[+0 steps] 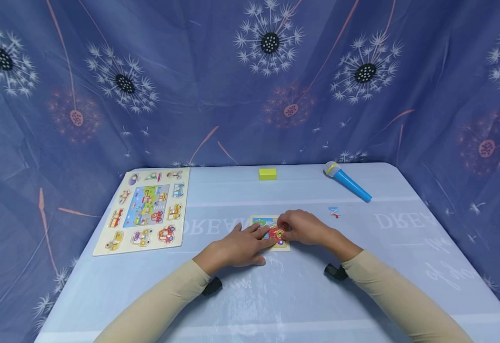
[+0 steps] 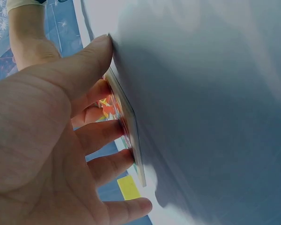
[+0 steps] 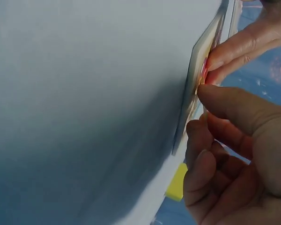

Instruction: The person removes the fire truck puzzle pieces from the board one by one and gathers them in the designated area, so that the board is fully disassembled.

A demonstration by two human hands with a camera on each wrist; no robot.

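The right hand (image 1: 306, 228) pinches a thin piece (image 3: 205, 114) at the right side of a small puzzle board (image 1: 284, 249), while spread fingers of the left hand (image 1: 241, 245) rest across it. The work appears well along: colorful picture shows within the frame, partly covered, and one loose piece (image 1: 334, 211) lies outside, to the right.

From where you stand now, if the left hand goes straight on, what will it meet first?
The left hand would probably meet the right hand first, though the gap is hard to judge.
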